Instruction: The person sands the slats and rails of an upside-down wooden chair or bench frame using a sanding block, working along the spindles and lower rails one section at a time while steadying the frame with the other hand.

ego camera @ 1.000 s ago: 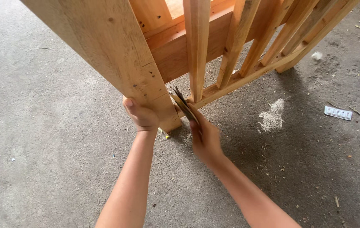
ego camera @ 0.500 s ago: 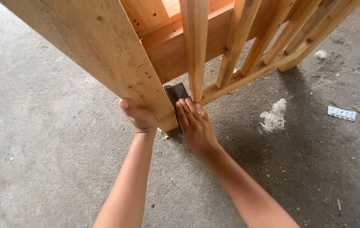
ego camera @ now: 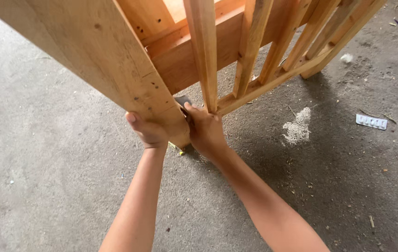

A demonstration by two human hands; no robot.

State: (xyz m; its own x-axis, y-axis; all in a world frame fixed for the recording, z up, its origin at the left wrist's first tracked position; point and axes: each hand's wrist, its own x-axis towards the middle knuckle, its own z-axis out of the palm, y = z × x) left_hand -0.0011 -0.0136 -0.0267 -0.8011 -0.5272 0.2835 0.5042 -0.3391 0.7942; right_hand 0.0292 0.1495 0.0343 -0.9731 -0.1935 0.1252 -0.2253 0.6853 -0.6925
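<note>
A: How many hands are on it, and what do they hold?

B: Two. The left hand wraps its grip around the bottom corner of the thick post of one wooden frame, fingers curled shut on the wood. The right hand lies just beside it, fingers together, pressing one small dark sheet against the inner face of the frame's lower corner; only a corner of that sheet shows above the fingers.

A: And the frame itself?

B: It stands tilted on the floor, its lower corner between the two hands. I count at least five upright slats running between two rails.

A: What else lies about?

B: One pale heap of sawdust near the frame's bottom rail, one small white strip farther right, one white scrap by the far post, and scattered chips.

A: The surface?

B: A grey concrete floor, rough and dusty. No walls show.
</note>
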